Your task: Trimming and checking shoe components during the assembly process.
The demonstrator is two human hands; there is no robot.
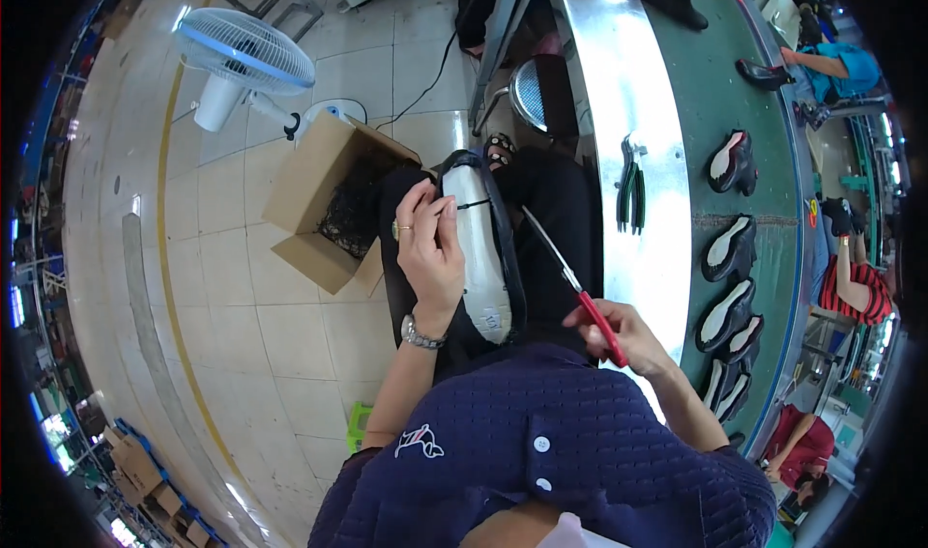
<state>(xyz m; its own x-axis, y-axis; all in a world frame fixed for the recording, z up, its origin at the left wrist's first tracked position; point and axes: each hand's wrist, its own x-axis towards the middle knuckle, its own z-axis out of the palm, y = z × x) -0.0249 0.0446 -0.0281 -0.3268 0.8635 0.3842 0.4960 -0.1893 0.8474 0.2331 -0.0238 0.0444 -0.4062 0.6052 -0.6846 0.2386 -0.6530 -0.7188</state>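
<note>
A black shoe upper point(510, 258) lies sole side up across my lap, its toe end pointing away from me. A pale insole point(480, 258) fills its underside, and a thin black cord point(474, 204) crosses it near the far end. My left hand point(428, 253) is at the shoe's left edge, its fingers drawn together at the end of that cord. My right hand point(628, 337) grips a pair of scissors point(587, 302) by the red handles, right of the shoe. The long blades point away and to the left, looking closed and apart from the shoe.
Right of me is a steel ledge point(633, 74) with green-handled pliers point(630, 195). Beyond it, a green conveyor belt point(691, 123) carries several shoes point(725, 314). On the left are an open cardboard box point(309, 176) of black tangled strands point(358, 205) and a fan point(246, 50). People work across the belt.
</note>
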